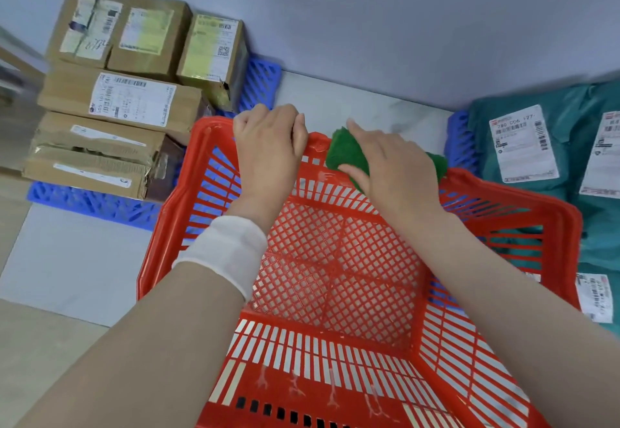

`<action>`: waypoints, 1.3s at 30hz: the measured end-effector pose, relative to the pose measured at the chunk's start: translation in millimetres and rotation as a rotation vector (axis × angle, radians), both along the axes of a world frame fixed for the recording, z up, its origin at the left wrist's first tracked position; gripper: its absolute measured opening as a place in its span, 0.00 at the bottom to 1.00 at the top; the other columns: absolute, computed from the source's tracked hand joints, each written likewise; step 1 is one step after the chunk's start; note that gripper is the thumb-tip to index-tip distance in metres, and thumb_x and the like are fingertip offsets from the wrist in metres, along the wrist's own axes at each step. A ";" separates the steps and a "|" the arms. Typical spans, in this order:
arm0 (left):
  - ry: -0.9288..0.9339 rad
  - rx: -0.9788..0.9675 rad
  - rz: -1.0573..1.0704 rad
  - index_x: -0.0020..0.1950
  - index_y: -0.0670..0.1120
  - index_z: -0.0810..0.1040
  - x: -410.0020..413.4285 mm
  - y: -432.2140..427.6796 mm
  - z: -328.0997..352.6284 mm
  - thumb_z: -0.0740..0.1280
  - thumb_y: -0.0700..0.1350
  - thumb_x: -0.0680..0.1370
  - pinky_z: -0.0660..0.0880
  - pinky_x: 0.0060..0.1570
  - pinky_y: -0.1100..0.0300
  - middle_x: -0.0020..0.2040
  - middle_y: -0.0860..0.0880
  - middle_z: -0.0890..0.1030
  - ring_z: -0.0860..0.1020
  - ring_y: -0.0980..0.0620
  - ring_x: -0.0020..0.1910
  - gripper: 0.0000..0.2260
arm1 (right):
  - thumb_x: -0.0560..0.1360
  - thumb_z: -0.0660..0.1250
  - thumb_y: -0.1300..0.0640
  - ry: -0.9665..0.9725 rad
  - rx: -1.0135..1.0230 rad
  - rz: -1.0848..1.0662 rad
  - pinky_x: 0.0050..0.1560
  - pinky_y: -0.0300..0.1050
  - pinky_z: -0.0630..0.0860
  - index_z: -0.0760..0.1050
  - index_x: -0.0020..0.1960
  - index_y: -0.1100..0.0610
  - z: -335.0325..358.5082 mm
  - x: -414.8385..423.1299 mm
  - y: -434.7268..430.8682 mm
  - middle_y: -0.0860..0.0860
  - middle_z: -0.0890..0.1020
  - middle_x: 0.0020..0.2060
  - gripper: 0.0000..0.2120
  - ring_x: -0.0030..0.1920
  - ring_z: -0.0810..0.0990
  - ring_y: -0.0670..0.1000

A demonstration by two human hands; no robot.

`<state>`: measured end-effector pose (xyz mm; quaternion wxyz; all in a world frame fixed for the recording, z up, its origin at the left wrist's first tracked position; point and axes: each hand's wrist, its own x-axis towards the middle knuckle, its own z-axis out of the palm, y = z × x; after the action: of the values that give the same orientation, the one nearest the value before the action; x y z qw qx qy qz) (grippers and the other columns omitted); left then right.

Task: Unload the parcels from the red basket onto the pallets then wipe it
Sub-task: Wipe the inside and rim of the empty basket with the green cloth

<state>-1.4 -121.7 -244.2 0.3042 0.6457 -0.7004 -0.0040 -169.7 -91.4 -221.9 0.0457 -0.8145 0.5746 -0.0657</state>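
Now red basket (335,276) seemingly empty (mesh bare), left hand (268,149) grip on rim, right hand (392,166) pressing green cloth (349,152).

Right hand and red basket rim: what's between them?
A green cloth lies under the right hand, pressed against the far rim of the red basket. The head view shows this; the left hand grips the same rim bare.

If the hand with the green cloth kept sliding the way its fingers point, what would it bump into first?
The right hand points up-left along the red basket's far rim. It would probably meet the left hand gripping that rim first, though depth is hard to judge.
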 end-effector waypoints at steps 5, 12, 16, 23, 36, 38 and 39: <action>0.000 -0.022 -0.023 0.34 0.47 0.66 1.5 -0.9 -4.5 0.58 0.43 0.77 0.58 0.43 0.58 0.30 0.53 0.63 0.64 0.50 0.33 0.12 | 0.75 0.56 0.41 -0.066 -0.088 0.000 0.29 0.39 0.63 0.77 0.52 0.61 0.3 0.2 -14.0 0.54 0.81 0.34 0.25 0.31 0.78 0.56; -0.002 -0.013 -0.030 0.35 0.49 0.63 0.8 0.4 -1.0 0.57 0.44 0.77 0.58 0.43 0.58 0.30 0.52 0.64 0.64 0.50 0.34 0.11 | 0.80 0.46 0.43 -0.618 0.449 -0.370 0.36 0.40 0.66 0.73 0.44 0.53 37.7 -3.9 -26.3 0.50 0.75 0.37 0.22 0.39 0.72 0.50; -0.018 -0.009 -0.019 0.34 0.47 0.66 0.6 0.8 -1.0 0.57 0.44 0.77 0.58 0.43 0.57 0.31 0.52 0.64 0.64 0.50 0.34 0.11 | 0.81 0.47 0.46 -0.581 0.459 -0.187 0.62 0.45 0.66 0.69 0.67 0.57 34.0 -2.8 -11.7 0.53 0.75 0.63 0.23 0.63 0.72 0.51; -0.037 -0.010 -0.016 0.34 0.45 0.69 1.0 -0.4 -2.0 0.56 0.44 0.77 0.58 0.44 0.57 0.31 0.52 0.65 0.67 0.48 0.33 0.12 | 0.73 0.61 0.43 -0.194 0.003 0.044 0.35 0.44 0.73 0.75 0.61 0.61 5.1 -3.9 -11.1 0.56 0.83 0.42 0.25 0.39 0.82 0.58; -0.023 -0.014 -0.008 0.34 0.47 0.66 -0.2 0.3 -0.3 0.56 0.44 0.78 0.58 0.43 0.58 0.30 0.52 0.65 0.65 0.50 0.33 0.12 | 0.82 0.47 0.48 -0.940 0.430 -0.426 0.57 0.30 0.62 0.65 0.70 0.51 45.7 2.8 -19.7 0.43 0.72 0.59 0.20 0.59 0.71 0.41; -0.023 -0.010 -0.013 0.35 0.47 0.67 0.4 0.7 -1.2 0.55 0.45 0.78 0.59 0.44 0.58 0.31 0.52 0.65 0.65 0.50 0.34 0.12 | 0.81 0.49 0.51 -0.404 0.326 -0.147 0.61 0.41 0.63 0.57 0.74 0.55 29.3 17.3 -8.8 0.52 0.70 0.66 0.22 0.65 0.69 0.50; -0.026 -0.011 -0.016 0.35 0.47 0.66 0.8 0.7 -1.7 0.55 0.45 0.78 0.59 0.44 0.57 0.31 0.53 0.65 0.65 0.49 0.34 0.12 | 0.81 0.50 0.51 -0.180 0.226 -0.088 0.57 0.47 0.67 0.60 0.73 0.57 16.6 19.6 -5.9 0.55 0.74 0.62 0.22 0.60 0.73 0.55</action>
<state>-0.6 -121.0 -245.9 0.2984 0.6385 -0.7094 0.0056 -150.1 -97.3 -205.3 0.1855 -0.7690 0.6071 -0.0751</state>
